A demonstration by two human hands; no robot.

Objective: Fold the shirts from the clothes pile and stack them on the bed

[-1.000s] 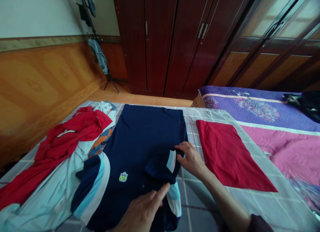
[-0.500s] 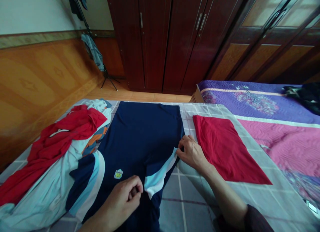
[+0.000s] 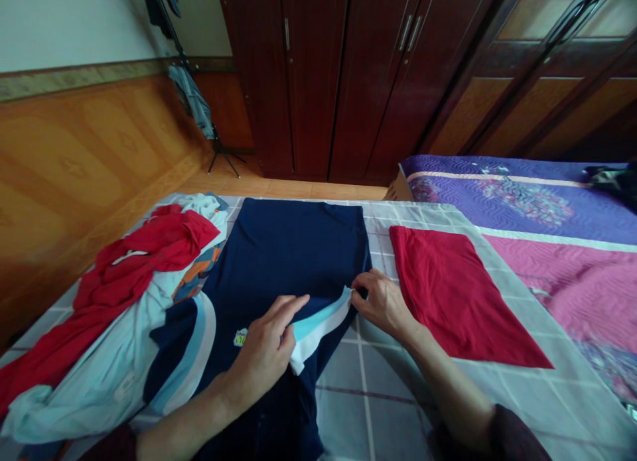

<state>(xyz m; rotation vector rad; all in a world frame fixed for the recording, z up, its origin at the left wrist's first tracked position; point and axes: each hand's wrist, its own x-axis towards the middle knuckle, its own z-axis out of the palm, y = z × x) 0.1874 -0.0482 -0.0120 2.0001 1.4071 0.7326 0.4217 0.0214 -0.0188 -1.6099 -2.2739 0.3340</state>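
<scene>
A navy shirt lies spread on a checked bed sheet, with light blue and white stripes on its sleeves and a small badge on its front. My right hand pinches the end of the striped sleeve at the shirt's right edge. Over the shirt's middle, my left hand has its fingers extended, beside the inner end of that sleeve, and partly covers the badge. To the right lies a flat red cloth.
A heap of red and pale blue clothes lies at the left. Beyond the checked bed sheet stand dark red wardrobes and a thin stand. A purple and pink bed is at the right.
My left hand has moved up and forward, and its curled fingers have straightened. My right hand still pinches the sleeve. The view has shifted slightly.
</scene>
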